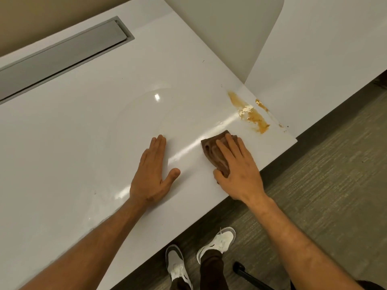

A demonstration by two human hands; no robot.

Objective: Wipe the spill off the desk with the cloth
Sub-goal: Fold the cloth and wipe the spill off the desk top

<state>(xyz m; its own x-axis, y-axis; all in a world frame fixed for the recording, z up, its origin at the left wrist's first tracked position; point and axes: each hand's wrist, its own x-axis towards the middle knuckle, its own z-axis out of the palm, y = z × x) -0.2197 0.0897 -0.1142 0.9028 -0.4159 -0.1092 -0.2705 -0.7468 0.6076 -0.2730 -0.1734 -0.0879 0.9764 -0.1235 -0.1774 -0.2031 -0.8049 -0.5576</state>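
Fingers (230, 147) of the right hand (238, 172) were spread out flat on top of the brown cloth (215, 155), pressing it down onto the desk (83, 143) rather than gripping it, with the thumb tucked along the cloth's near edge. The cloth was bunched up under the palm, close to the desk's front edge. The left hand (152, 172) lay just beside it, palm down and fingers straight, holding nothing, seemingly just bracing on the surface.

Down below the desk edge you could see white sneakers (219, 241) on the carpet.

A bit farther out, toward the desk's far right corner, sat the spill (251, 114): an orangey-brown streak with some pale crumbly bits in it, plus a smaller blob (260, 104) right by the seam with the neighbouring desk. The cloth was near it but not touching.

So honestly, the actual mess looked untouched at this point. The surface in front of the hands was shiny with faint arcs, maybe damp, hard to say. I'd call it early: the main streak and the little blob were both left to do. Farthest back, a grey cable tray lid (62, 53) ran along the wall side.
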